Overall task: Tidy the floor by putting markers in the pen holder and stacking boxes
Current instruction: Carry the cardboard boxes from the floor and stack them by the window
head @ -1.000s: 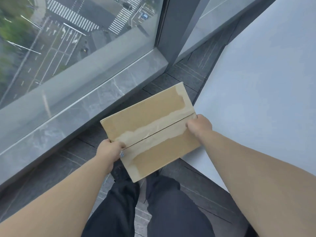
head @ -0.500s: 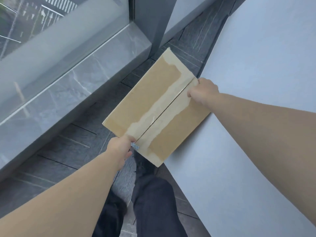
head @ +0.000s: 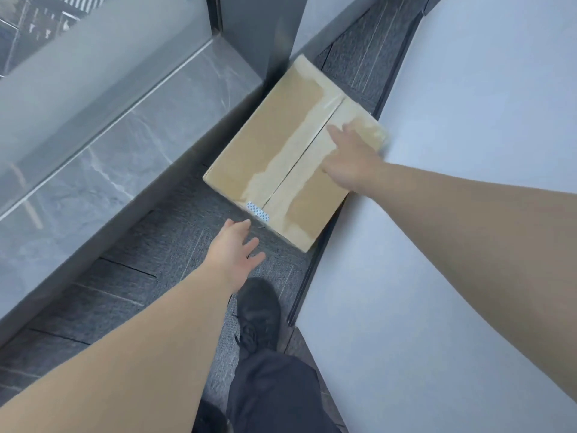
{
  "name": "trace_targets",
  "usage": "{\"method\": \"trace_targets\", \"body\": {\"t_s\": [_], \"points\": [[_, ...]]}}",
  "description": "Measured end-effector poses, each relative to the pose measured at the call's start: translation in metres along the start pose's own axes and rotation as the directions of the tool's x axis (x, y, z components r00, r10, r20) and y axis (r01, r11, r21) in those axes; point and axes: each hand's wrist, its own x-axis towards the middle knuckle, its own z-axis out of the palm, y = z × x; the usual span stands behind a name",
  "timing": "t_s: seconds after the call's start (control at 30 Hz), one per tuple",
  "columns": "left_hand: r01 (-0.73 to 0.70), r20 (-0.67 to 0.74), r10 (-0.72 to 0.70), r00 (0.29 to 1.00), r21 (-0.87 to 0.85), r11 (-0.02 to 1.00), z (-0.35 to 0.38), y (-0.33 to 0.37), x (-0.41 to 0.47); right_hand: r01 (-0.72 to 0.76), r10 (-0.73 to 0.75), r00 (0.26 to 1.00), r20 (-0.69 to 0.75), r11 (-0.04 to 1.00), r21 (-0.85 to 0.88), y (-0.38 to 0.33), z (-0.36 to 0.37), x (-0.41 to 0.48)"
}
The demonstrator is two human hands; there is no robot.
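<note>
— Dark trousers (head: 271, 392) at the near edge, then a black shoe (head: 259, 314) planted on the grey carpet floor (head: 162, 254). What lies past that?

— The left hand (head: 232, 254), just beyond the shoe. Its fingers (head: 249, 246) are spread and straight, holding nothing, over the carpet just short of the cardboard box (head: 281, 151).

— Does it touch the box?

— No. A narrow strip of carpet shows between the fingertips and the box's near edge, close to a small blue-and-white patch (head: 258, 210) on that edge.

— And the right hand (head: 352, 164)?

— It reaches in from the right, across the pale flat surface (head: 468, 151), and is above the right half of the box top. The fingers are extended and grip nothing. They are blurred, so I cannot tell whether they press on the cardboard.

— Where does the box sit?

— Flat on the carpet, between the grey stone sill (head: 125, 157) on the left and the pale surface on the right. Its top flaps are closed, with a seam down the middle and torn, paler tape marks along it. Its far corner is just beside the dark pillar (head: 259, 32).

— And farthest off?

— Window glass (head: 62, 57) above the sill, at far left.
</note>
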Motion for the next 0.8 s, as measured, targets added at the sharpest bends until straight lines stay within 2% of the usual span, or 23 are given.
{"method": "trace_targets", "body": {"t_s": [0.1, 0.17, 0.3, 0.37, 0.5, 0.63, 0.73, 0.8], "points": [[0.060, 0.069, -0.053, 0.996, -0.098, 0.993, 0.022, 0.003, 0.009, 0.066, -0.055, 0.989, 0.135, 0.995, -0.078, 0.002, 0.038, -0.014], [0.075, 0.104, -0.065, 0.992, -0.090, 0.993, 0.037, 0.004, 0.012, 0.090, -0.074, 0.981, 0.182, 0.993, -0.079, 0.004, 0.058, -0.024], [0.114, 0.190, -0.095, 0.977, -0.096, 0.989, 0.075, 0.006, 0.014, 0.033, -0.025, 0.979, 0.204, 0.999, -0.036, 0.017, 0.077, -0.026], [0.131, 0.185, -0.116, 0.976, -0.074, 0.989, 0.093, 0.010, 0.016, -0.012, 0.017, 0.979, 0.205, 1.000, -0.026, 0.025, 0.070, -0.020], [0.110, 0.087, -0.121, 0.989, 0.127, 0.986, 0.098, 0.018, 0.014, -0.047, 0.055, 0.991, 0.124, 0.997, -0.061, 0.033, 0.034, -0.019], [0.083, -0.009, -0.085, 0.996, 0.373, 0.924, 0.078, 0.042, -0.009, -0.073, 0.080, 0.995, 0.061, 0.992, -0.104, 0.022, 0.005, -0.034], [0.017, 0.023, -0.027, 0.999, 0.349, 0.937, 0.069, 0.073, -0.042, -0.093, 0.093, 0.995, 0.039, 0.996, -0.011, 0.009, -0.002, -0.050], [-0.071, -0.007, 0.086, 0.996, 0.497, 0.865, 0.064, 0.090, -0.067, -0.103, 0.102, 0.994, 0.031, 0.993, 0.051, -0.004, -0.009, -0.070]]}}
